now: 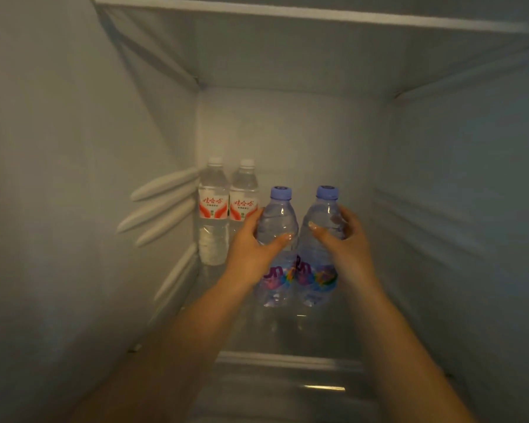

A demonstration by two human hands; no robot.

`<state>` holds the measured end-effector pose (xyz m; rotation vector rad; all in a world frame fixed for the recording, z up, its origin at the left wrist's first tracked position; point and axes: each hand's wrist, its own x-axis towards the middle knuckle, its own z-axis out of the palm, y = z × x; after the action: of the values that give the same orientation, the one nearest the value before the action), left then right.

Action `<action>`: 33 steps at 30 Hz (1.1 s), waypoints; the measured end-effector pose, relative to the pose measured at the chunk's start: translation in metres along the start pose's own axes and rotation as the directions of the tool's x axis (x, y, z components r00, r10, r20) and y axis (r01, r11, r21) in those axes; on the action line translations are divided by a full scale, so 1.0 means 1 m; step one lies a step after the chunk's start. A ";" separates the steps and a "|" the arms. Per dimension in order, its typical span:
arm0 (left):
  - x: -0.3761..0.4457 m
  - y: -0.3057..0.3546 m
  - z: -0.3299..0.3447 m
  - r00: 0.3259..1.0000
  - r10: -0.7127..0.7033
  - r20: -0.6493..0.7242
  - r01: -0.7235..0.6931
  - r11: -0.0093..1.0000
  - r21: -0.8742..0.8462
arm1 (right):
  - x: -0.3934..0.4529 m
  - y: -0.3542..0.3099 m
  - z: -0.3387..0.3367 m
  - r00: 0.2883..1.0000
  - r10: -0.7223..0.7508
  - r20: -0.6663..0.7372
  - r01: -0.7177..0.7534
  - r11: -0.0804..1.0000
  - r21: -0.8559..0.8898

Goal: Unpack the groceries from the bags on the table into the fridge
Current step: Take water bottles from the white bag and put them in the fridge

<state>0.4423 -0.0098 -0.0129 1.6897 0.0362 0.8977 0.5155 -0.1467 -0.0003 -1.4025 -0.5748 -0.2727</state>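
Glass shelf (287,358) nearest. We place bottles: left hand (251,239) wraps one purple-capped bottle (277,248), right hand (345,236) another (316,254) (both upright). Next: let go beside far-left red-labelled bottles (213,209).

Inside of a household fridge (440,178), likely in a home kitchen: pale plastic walls with moulded shelf rails (162,206), a glass shelf (287,358), and water bottles (228,209) standing at the back.
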 end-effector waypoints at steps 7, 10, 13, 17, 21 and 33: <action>-0.002 -0.008 0.004 0.995 0.092 0.024 -0.094 0.993 0.067 | -0.002 0.005 -0.006 0.996 -0.065 0.066 0.070 0.995 -0.078; -0.005 -0.015 0.009 0.983 0.177 0.056 -0.185 0.952 0.244 | -0.007 0.005 -0.008 0.983 -0.104 0.152 0.129 0.978 -0.164; -0.003 -0.021 0.009 0.984 0.157 0.087 -0.178 0.917 0.357 | -0.013 0.009 -0.015 0.967 -0.058 0.249 0.115 0.969 -0.219; -0.010 -0.017 0.000 0.971 0.159 0.181 -0.223 0.878 0.424 | -0.016 0.010 -0.023 0.943 0.062 0.326 0.044 0.951 -0.306; -0.019 -0.016 -0.019 0.929 0.160 0.335 -0.334 0.755 0.564 | -0.019 0.020 -0.028 0.918 0.113 0.380 0.059 0.909 -0.413; -0.016 -0.042 -0.017 0.892 0.205 0.404 -0.452 0.442 0.775 | -0.004 0.044 -0.019 0.942 0.022 0.335 0.141 0.879 -0.455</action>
<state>0.4390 0.0110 -0.0559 2.8518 -0.0388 1.0192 0.5386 -0.1590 -0.0411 -1.9310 -0.8717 -0.2370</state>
